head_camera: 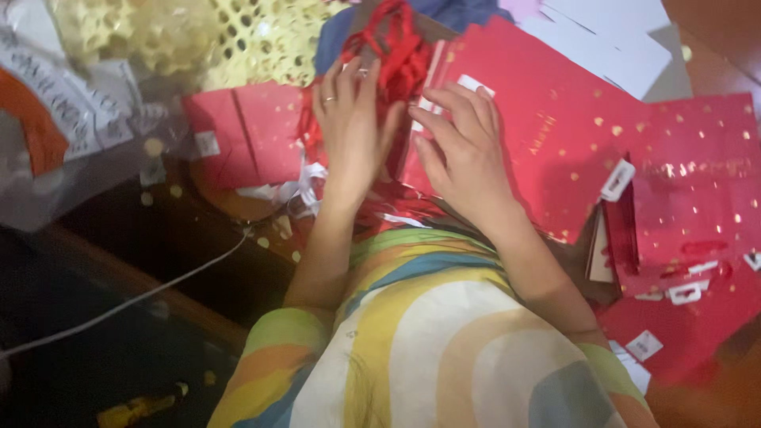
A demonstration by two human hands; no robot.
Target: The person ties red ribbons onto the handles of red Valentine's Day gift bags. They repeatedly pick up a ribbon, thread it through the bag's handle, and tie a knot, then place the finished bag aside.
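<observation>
My left hand (351, 127), with a ring on one finger, presses flat against a bunch of red ribbon (396, 47) and the side of a red paper gift bag (547, 119) dotted with gold. My right hand (464, 147) lies on that same bag's near edge, fingers spread over a white tag at its rim. Both hands are close together, almost touching. Whether either hand grips anything is hidden by the blur.
More red gift bags (697, 198) with white tags lie to the right, and another (246, 131) to the left. Yellow mesh netting (261, 40) sits at the top, crumpled plastic packaging (63, 119) at the left. A white cable (158, 289) crosses the dark floor.
</observation>
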